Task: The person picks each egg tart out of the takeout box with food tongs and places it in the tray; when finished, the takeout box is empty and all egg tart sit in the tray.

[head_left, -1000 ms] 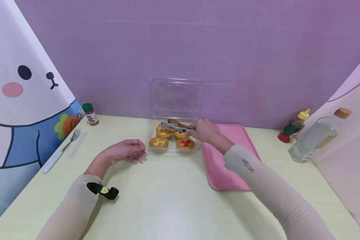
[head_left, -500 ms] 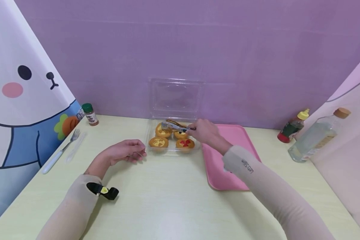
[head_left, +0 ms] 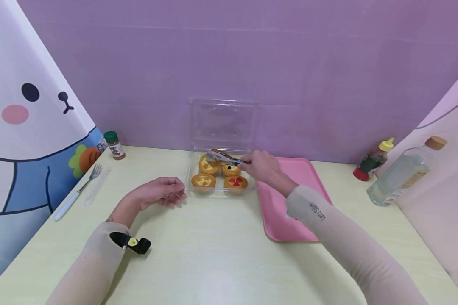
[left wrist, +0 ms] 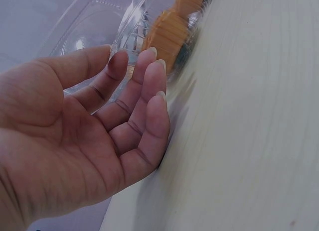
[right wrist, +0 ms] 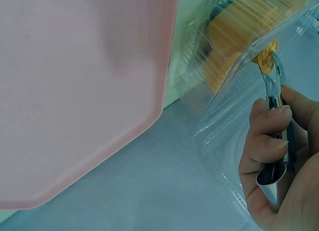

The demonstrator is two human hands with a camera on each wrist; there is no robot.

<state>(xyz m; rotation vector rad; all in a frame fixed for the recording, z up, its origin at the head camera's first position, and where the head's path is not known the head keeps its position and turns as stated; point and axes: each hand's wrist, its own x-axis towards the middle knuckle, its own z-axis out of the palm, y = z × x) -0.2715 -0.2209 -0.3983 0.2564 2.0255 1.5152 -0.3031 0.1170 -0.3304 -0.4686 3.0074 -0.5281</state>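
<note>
Saw the pale desk (head_left: 221, 262) spread under everything, then the pink tray (head_left: 278, 212) lying on it, just right of the open clear clamshell box (head_left: 219, 189). Caught the left grip (head_left: 159, 191) pinching the box's near-left rim between thumb and forefinger. And there, found the right grip (head_left: 264, 166), nearer to both tray and back row, curled round metal tongs (head_left: 223, 159), pointed leftward, long axis sideways over that row. Spotted four egg tarts (head_left: 203, 181) in the box, left of the right grip; couldn't tell any clamp of tong tips on one.
</note>
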